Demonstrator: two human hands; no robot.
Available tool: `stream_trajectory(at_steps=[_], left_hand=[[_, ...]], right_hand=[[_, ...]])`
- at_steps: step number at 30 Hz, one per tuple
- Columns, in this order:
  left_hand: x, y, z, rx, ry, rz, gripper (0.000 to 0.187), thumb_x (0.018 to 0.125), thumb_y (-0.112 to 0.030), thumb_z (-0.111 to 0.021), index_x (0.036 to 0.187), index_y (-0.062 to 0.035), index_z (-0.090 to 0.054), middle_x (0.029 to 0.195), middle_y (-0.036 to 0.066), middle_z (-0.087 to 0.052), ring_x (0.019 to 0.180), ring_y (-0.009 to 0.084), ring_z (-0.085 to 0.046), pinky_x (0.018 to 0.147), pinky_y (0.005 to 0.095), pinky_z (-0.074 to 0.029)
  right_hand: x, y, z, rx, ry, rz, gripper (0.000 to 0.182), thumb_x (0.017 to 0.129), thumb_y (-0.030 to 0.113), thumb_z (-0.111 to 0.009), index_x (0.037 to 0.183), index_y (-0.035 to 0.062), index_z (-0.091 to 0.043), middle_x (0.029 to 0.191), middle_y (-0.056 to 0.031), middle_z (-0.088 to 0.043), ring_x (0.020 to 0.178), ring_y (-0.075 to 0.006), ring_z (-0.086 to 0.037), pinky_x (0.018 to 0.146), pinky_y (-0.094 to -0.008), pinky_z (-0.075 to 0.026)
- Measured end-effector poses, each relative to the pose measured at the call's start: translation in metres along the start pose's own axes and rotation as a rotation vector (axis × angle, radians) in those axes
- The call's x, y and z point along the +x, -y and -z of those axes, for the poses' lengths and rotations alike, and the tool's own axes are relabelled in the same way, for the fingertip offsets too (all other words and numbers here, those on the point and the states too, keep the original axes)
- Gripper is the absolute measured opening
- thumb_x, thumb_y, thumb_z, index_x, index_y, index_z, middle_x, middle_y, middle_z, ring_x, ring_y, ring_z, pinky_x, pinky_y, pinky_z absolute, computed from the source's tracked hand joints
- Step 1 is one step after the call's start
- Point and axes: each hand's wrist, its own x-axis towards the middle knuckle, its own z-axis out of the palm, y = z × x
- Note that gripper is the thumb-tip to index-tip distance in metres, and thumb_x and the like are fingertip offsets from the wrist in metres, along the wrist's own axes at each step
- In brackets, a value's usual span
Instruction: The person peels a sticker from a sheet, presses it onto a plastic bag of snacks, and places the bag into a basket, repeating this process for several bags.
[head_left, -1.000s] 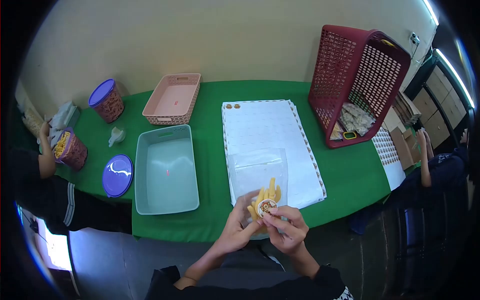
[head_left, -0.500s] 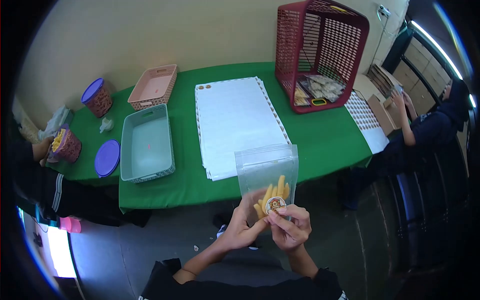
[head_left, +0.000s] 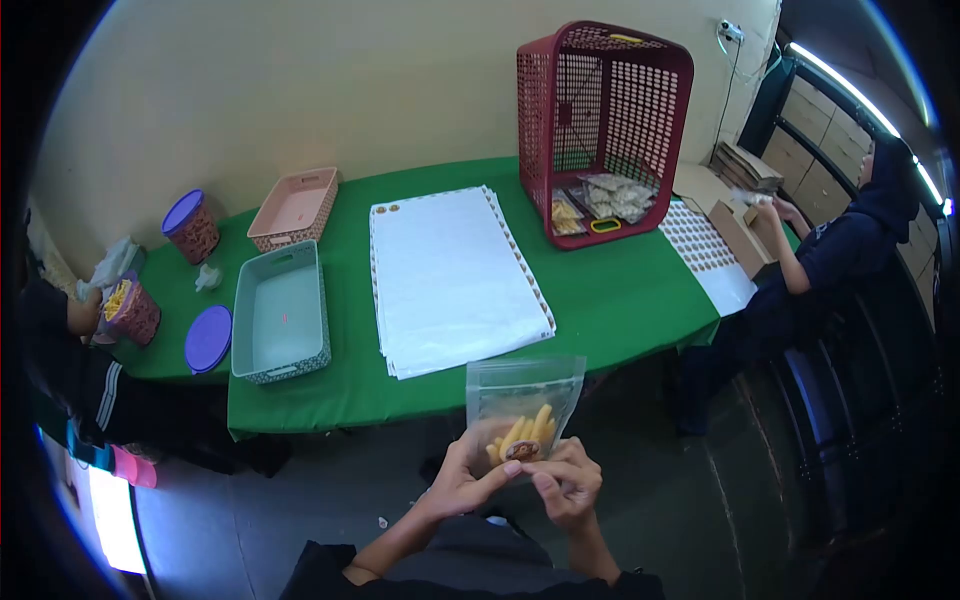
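A clear zip pouch (head_left: 522, 388) is held upright before me, below the front edge of the table. Yellow stick-shaped snacks (head_left: 530, 428) lie in its lower part, and a round printed sticker (head_left: 522, 450) is on its front. My left hand (head_left: 462, 484) grips the pouch from the left and behind, its thumb touching the sticker's lower edge. At the lower right, my right hand (head_left: 568, 484) has curled fingers against the pouch, the index fingertip close to the sticker.
Stacked white sticker sheets (head_left: 450, 285) cover the middle of the green table (head_left: 590, 320). A mint tray (head_left: 282, 315), pink basket (head_left: 292, 210) and purple lid (head_left: 208, 338) are left. A red crate (head_left: 537, 130) holds filled bags. People stand at both sides.
Both hands and the pouch have moved lower in view. My right thumb has come off the sticker, and my left thumb now presses at it. The camera view has shifted slightly.
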Motion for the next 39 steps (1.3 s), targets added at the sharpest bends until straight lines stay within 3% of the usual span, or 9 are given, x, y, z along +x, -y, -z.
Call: stream_trajectory(at_steps=[1, 5, 7, 9, 12, 16, 28, 38, 39], left_hand=[[0.001, 0.001, 0.001, 0.003, -0.001, -0.012, 0.044, 0.078, -0.008, -0.056, 0.116, 0.0028, -0.036, 0.107, 0.012, -0.049, 0.097, 0.0149, -0.047, 0.082, 0.0281, -0.039], [0.005, 0.007, 0.012, 0.117, -0.030, 0.071, 0.036, 0.081, -0.013, -0.055, 0.110, 0.0020, -0.040, 0.099, 0.009, -0.052, 0.090, 0.0101, -0.049, 0.076, 0.0254, -0.041], [0.010, 0.008, 0.015, 0.077, -0.025, 0.035, 0.033, 0.082, -0.015, -0.054, 0.108, 0.0012, -0.041, 0.096, 0.006, -0.053, 0.080, 0.0077, -0.049, 0.071, 0.0226, -0.042], [0.011, 0.021, 0.030, 0.015, -0.022, 0.134, 0.037, 0.081, -0.019, -0.055, 0.110, -0.0009, -0.041, 0.099, 0.008, -0.049, 0.085, 0.0130, -0.047, 0.077, 0.0264, -0.039], [0.023, 0.011, 0.057, 0.430, 0.063, -0.097, 0.047, 0.076, -0.030, -0.059, 0.112, -0.0049, -0.042, 0.104, 0.015, -0.036, 0.105, 0.0269, -0.032, 0.092, 0.0354, -0.024], [0.042, -0.022, 0.083, 0.465, 0.030, -0.036, 0.047, 0.074, -0.034, -0.061, 0.105, -0.0013, -0.047, 0.099, 0.014, -0.045, 0.095, 0.0223, -0.044, 0.085, 0.0325, -0.033], [0.078, -0.046, 0.178, 0.579, -0.233, 0.040, 0.036, 0.075, -0.030, -0.061, 0.087, 0.0036, -0.055, 0.071, 0.011, -0.059, 0.066, 0.0142, -0.058, 0.062, 0.0261, -0.045], [0.093, -0.040, 0.225, 0.578, -0.478, -0.114, 0.020, 0.077, -0.017, -0.057, 0.081, 0.0022, -0.054, 0.094, 0.012, -0.052, 0.099, 0.0159, -0.046, 0.083, 0.0288, -0.036], [0.099, -0.048, 0.226, 0.374, -0.543, -0.128, 0.018, 0.077, -0.015, -0.058, 0.082, 0.0022, -0.055, 0.092, 0.011, -0.054, 0.095, 0.0161, -0.049, 0.082, 0.0279, -0.038]], right_hand=[[-0.001, -0.006, -0.001, 0.169, -0.058, -0.132, 0.010, 0.064, 0.007, -0.065, 0.073, 0.0049, -0.061, 0.061, -0.0017, -0.047, 0.060, -0.0121, -0.039, 0.053, -0.0217, -0.032], [0.017, -0.021, -0.015, 0.376, -0.245, -0.301, 0.054, 0.054, 0.039, -0.077, 0.081, 0.0032, -0.047, 0.069, 0.0002, -0.048, 0.058, -0.0074, -0.041, 0.051, -0.0210, -0.034], [0.020, -0.040, -0.016, 0.449, 0.099, -0.465, 0.072, 0.049, 0.049, -0.076, 0.091, -0.0015, -0.047, 0.082, -0.0060, -0.055, 0.076, -0.0115, -0.053, 0.065, -0.0242, -0.044], [0.027, -0.039, -0.021, 0.410, 0.289, -0.477, 0.060, 0.059, 0.044, -0.073, 0.092, -0.0024, -0.053, 0.084, -0.0073, -0.058, 0.075, -0.0112, -0.054, 0.065, -0.0249, -0.045], [0.035, -0.056, -0.042, 0.419, 0.385, -0.405, 0.040, 0.072, 0.035, -0.065, 0.086, -0.0008, -0.059, 0.078, -0.0057, -0.061, 0.071, -0.0089, -0.055, 0.062, -0.0245, -0.045], [0.061, -0.061, -0.075, 0.375, 0.397, -0.457, 0.032, 0.079, 0.030, -0.057, 0.082, -0.0014, -0.060, 0.069, -0.0053, -0.060, 0.066, -0.0090, -0.055, 0.059, -0.0239, -0.044], [0.124, -0.094, -0.161, 0.482, 0.514, -0.457, 0.041, 0.079, 0.034, -0.055, 0.095, -0.0037, -0.055, 0.082, -0.0087, -0.061, 0.076, -0.0128, -0.055, 0.068, -0.0274, -0.044], [0.143, -0.101, -0.211, 0.493, 0.542, -0.581, 0.028, 0.078, 0.017, -0.060, 0.097, -0.0026, -0.055, 0.085, -0.0068, -0.061, 0.078, -0.0110, -0.056, 0.071, -0.0247, -0.044], [0.144, -0.105, -0.213, 0.466, 0.641, -0.541, 0.028, 0.077, 0.017, -0.060, 0.097, -0.0023, -0.055, 0.084, -0.0061, -0.061, 0.077, -0.0108, -0.056, 0.071, -0.0240, -0.044]])
